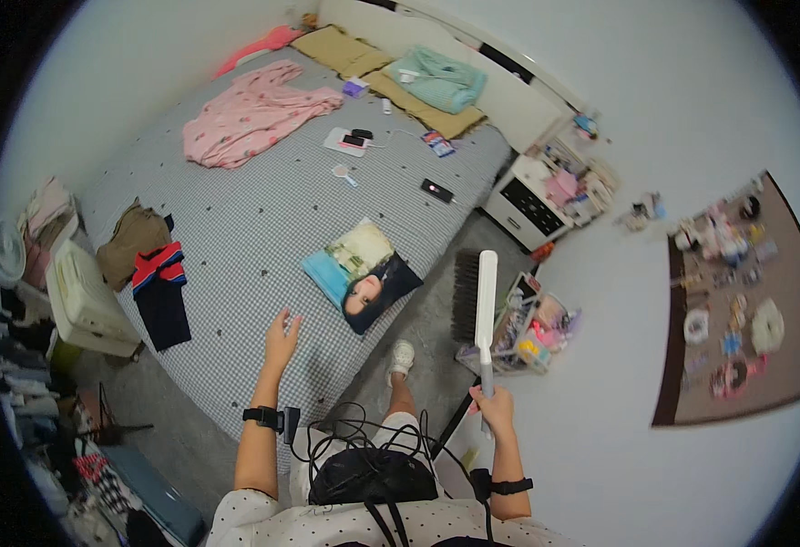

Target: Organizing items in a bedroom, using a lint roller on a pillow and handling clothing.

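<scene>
My right hand (496, 408) grips the grey handle of a white bed brush (486, 294), held upright with its dark bristles facing left. Over the near part of the bed, my left hand (284, 336) is apart from everything, fingers spread. Just beyond it, to the right, a printed pillow (362, 273) with a portrait lies at the edge of the checked bedsheet (236, 273). Farther up the bed are a hand mirror (344, 176), a black phone (437, 191) and a white pad with small devices. A pink garment (256, 116) lies spread at the upper left.
Dark, red and brown clothes (161, 294) lie at the bed's left edge. A white bedside cabinet (526, 205) and a filled storage rack (519, 335) stand right of the bed. Black cables (366, 437) loop at my waist. A pale storage box (85, 301) stands at the left.
</scene>
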A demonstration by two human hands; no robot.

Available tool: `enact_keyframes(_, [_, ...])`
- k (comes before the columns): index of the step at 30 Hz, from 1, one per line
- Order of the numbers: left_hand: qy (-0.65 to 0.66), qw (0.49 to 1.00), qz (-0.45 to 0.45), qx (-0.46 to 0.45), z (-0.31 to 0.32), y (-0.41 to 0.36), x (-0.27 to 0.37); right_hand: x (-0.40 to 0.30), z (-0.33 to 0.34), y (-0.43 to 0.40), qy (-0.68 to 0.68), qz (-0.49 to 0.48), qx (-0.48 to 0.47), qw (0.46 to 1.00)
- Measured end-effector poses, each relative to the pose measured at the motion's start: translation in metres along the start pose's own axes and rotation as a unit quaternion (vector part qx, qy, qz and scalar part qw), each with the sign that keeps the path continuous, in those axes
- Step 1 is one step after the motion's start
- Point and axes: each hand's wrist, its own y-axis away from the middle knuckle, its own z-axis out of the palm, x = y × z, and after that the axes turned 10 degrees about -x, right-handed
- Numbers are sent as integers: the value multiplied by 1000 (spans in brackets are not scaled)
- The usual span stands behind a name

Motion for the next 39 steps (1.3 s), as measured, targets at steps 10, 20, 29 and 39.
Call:
enact_keyframes(10, [-101,959,-257,64,117,-87,-43,-60,-72,-270,139,-45,-70,987])
enact_keyframes(20, [9,913,-403,56,197,-151,-99,-54,-54,-389,100,6,-165,981])
enact_keyframes(29, [66,872,-462,145,255,-220,-103,-59,-53,-399,70,86,-158,981])
enact_keyframes(39, [118,809,-484,313,254,-241,-65,-91,-41,-382,107,107,-136,979])
